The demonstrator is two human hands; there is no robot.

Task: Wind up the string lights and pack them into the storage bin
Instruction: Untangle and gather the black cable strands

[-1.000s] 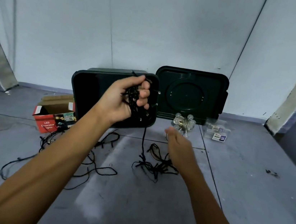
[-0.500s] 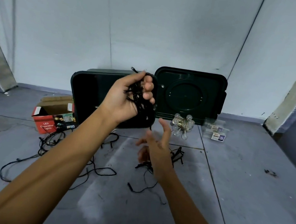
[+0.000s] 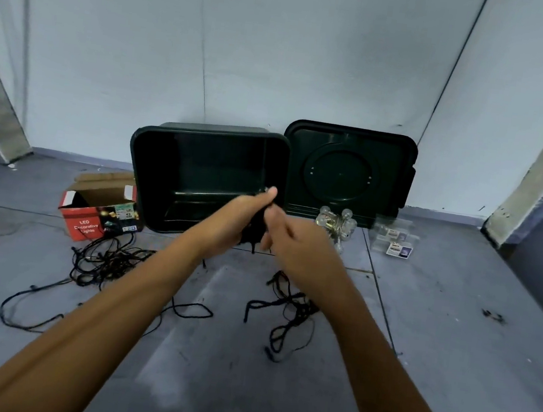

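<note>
A dark green storage bin [image 3: 152,155] lies tipped on its side on the floor, its opening facing me. My left hand [image 3: 244,218] is closed around a wound bundle of black string lights [image 3: 254,234] in front of the bin's lower right corner. My right hand [image 3: 296,245] is pressed against that bundle from the right, fingers blurred. The loose black strand [image 3: 287,315] trails on the floor below my right wrist. Another tangle of black lights [image 3: 104,258] lies at the left.
The bin's green lid [image 3: 347,171] leans against the wall to the right. A red LED lights box [image 3: 96,214] stands open at the left. A cluster of clear bulb lights [image 3: 335,223] and small clear packages [image 3: 393,239] sit right of the bin.
My left hand has dropped from in front of the bin's top to its lower right corner with the bundle. My right hand has risen from the floor strand to meet the bundle.
</note>
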